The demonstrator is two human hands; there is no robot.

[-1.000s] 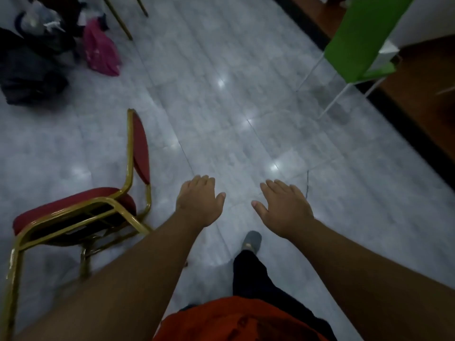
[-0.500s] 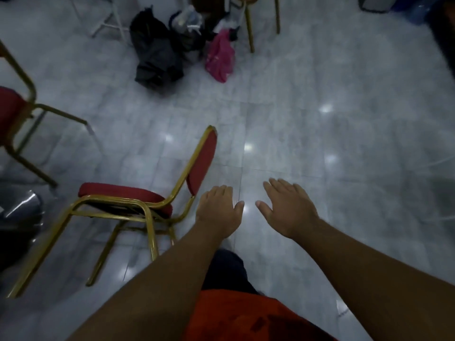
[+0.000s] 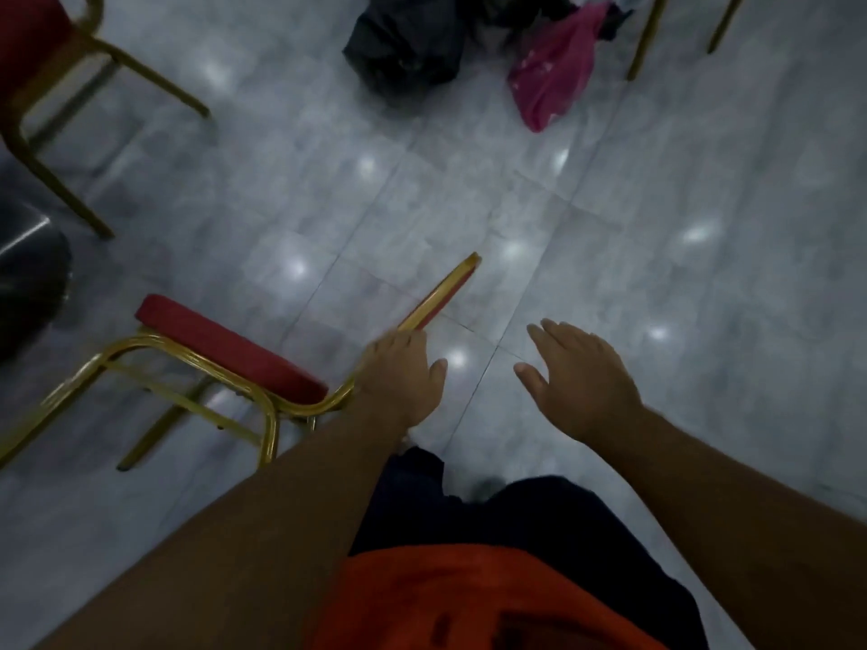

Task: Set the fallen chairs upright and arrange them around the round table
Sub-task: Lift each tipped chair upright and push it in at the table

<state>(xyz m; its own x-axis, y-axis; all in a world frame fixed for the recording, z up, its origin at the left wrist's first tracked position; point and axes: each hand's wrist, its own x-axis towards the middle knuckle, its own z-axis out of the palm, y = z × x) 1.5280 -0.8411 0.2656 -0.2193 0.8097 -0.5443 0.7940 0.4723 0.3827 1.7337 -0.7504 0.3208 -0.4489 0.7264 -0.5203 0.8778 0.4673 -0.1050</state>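
Reaching forward and down, both bare forearms stretch out from the bottom corners of the view, palms turned toward the floor. The left hand (image 3: 399,377) lies over the gold frame of a red chair (image 3: 225,354), at the bend where the seat meets the backrest; its fingers are loosely together and the thumb sticks out to the right, but whether they curl around the tube or merely rest on it cannot be told. The right hand (image 3: 581,372) hangs in the air well apart from the chair, fingers spread and relaxed, thumb pointing inward, holding nothing.

That chair stands on its legs on the grey tiled floor (image 3: 703,180), its red seat to the left of the left hand and its backrest seen edge-on, running up and to the right from the fingers. A second red chair (image 3: 33,53) shows in the upper left corner. Far ahead lie a black bag (image 3: 403,44) and a pink plastic bag (image 3: 553,72), with gold chair legs (image 3: 642,44) just beside them. An orange shirt (image 3: 445,598) and dark trousers fill the bottom.
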